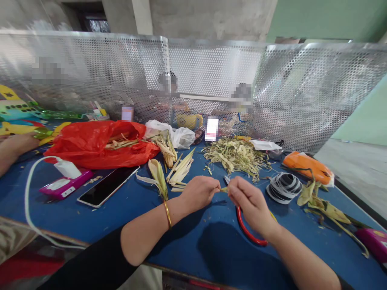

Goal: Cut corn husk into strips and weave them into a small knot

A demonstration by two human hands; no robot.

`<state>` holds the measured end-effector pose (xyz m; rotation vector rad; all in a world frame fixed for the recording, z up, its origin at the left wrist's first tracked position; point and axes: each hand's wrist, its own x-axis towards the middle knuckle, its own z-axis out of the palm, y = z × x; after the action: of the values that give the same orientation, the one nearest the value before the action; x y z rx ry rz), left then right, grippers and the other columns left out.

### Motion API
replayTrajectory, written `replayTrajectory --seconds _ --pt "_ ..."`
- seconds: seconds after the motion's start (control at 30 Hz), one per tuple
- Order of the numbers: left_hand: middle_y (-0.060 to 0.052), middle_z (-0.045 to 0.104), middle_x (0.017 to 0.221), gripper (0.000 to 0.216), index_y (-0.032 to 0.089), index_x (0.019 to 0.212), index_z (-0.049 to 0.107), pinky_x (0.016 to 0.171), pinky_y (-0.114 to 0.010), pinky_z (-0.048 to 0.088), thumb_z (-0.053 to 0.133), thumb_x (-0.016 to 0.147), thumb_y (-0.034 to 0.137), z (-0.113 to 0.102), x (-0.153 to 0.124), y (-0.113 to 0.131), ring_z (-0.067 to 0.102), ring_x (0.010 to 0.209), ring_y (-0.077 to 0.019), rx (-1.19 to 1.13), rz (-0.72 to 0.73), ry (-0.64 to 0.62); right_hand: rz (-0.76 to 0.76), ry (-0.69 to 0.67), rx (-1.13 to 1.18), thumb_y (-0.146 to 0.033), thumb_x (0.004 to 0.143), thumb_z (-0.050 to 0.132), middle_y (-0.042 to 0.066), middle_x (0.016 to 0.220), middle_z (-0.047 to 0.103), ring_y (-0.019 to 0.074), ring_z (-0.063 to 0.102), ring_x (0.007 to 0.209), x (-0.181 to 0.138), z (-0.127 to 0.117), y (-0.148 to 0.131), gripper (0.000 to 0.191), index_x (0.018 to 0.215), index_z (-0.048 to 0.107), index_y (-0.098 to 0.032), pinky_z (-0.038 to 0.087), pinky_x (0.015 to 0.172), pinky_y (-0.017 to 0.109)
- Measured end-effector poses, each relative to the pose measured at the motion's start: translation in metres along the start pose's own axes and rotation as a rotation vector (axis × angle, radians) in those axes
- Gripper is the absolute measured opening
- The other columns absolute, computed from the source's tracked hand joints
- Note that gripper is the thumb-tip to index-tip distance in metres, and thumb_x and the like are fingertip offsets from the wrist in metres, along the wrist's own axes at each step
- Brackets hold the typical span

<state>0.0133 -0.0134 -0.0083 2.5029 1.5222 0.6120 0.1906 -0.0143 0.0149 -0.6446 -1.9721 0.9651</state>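
Note:
My left hand [198,193] and my right hand [249,201] meet over the blue table [193,241], both pinching a thin strip of dried leaf [224,189] between thumb and fingers. A gold bangle [167,214] sits on my left wrist. Under my right hand lie red-handled scissors [248,231]. Just beyond my hands are whole dried leaves [172,169] and a heap of shredded leaf strips [236,155].
A red plastic bag [99,143] with leaves lies at the back left, with a phone [107,186] and a pink power bank [65,185] with a white cable in front. A roll of black-and-white tape [284,186] and an orange bag [308,166] lie right. A perforated metal screen [193,80] closes the far side. Another person's hand [13,147] rests at far left.

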Motion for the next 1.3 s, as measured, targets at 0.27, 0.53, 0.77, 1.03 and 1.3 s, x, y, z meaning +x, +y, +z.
replayTrajectory --seconds 0.27,0.53,0.77,1.03,1.3 --pt "-0.002 0.070 0.076 0.017 0.017 0.085 0.068 0.069 -0.020 0.042 0.052 0.091 0.022 -0.011 -0.002 0.009 0.062 0.071 -0.0124 -0.374 0.207 -0.083 0.402 0.191 0.748 -0.032 0.077 0.069 -0.007 0.055 0.035 0.0068 0.032 0.045 0.022 -0.023 0.025 0.026 0.066 0.049 -0.019 0.024 0.043 0.021" --pt "0.000 0.068 0.074 0.016 0.018 0.084 0.065 0.069 -0.022 0.042 0.052 0.091 0.024 -0.015 0.002 -0.002 0.061 0.070 -0.0132 -0.244 -0.174 0.394 0.327 0.033 0.395 -0.041 0.089 0.050 -0.006 0.055 0.038 0.0110 0.041 0.048 0.007 0.015 0.035 0.030 0.068 0.045 -0.021 0.036 0.048 0.024" --pt "-0.007 0.069 0.081 0.017 0.016 0.083 0.064 0.068 -0.026 0.043 0.048 0.088 0.016 -0.001 -0.001 -0.002 0.064 0.078 -0.0200 0.137 0.093 -0.045 -0.079 -0.136 -0.161 -0.029 0.094 0.044 -0.002 0.063 0.046 0.0119 0.039 0.057 -0.003 0.009 0.009 0.025 0.071 0.046 -0.021 0.032 0.054 0.026" --pt "0.001 0.066 0.068 0.019 0.017 0.081 0.065 0.063 -0.019 0.043 0.053 0.091 0.027 -0.017 -0.004 0.014 0.059 0.062 -0.0101 -0.571 0.084 0.092 0.470 0.118 0.724 -0.039 0.078 0.067 -0.008 0.054 0.034 0.0078 0.033 0.044 0.018 -0.007 0.029 0.030 0.066 0.047 -0.020 0.030 0.041 0.021" --pt "-0.007 0.070 0.081 0.021 0.017 0.082 0.065 0.070 -0.027 0.043 0.046 0.091 0.021 -0.007 0.000 0.000 0.064 0.078 -0.0195 -0.063 -0.129 0.198 0.062 -0.048 -0.043 -0.034 0.092 0.051 -0.002 0.061 0.048 0.0121 0.043 0.057 -0.001 0.013 0.017 0.028 0.068 0.048 -0.021 0.035 0.056 0.025"
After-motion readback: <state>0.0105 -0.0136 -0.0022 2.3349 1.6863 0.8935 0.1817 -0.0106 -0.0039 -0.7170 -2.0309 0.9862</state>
